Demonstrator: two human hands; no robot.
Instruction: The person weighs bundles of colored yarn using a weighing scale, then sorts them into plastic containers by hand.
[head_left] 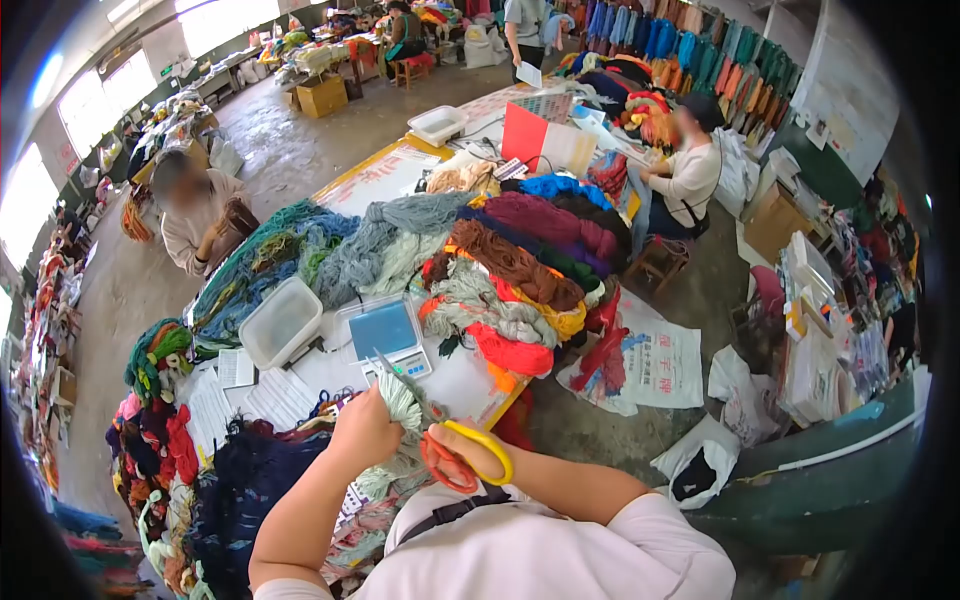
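My left hand (pixel 364 432) is closed around a bundle of pale green yarn (pixel 400 402), whose loose strands fan out from the fist. Fingers of my right hand (pixel 478 440) pass through the handles of a pair of scissors (pixel 448 464), one handle orange and one yellow. The blades point up and left, overlapping the yarn bundle in this view. Just beyond my hands, a digital scale (pixel 382 328) with a blue top sits on the table. Left of it stands a clear plastic tub (pixel 281 322).
Heaped yarn skeins, brown (pixel 515 262), grey-blue (pixel 395 235) and navy (pixel 245 500), cover much of the table. Paper sheets (pixel 285 398) lie at left. A person (pixel 690 165) sits at right, another (pixel 200 215) at left. White sacks (pixel 660 352) lie on the floor.
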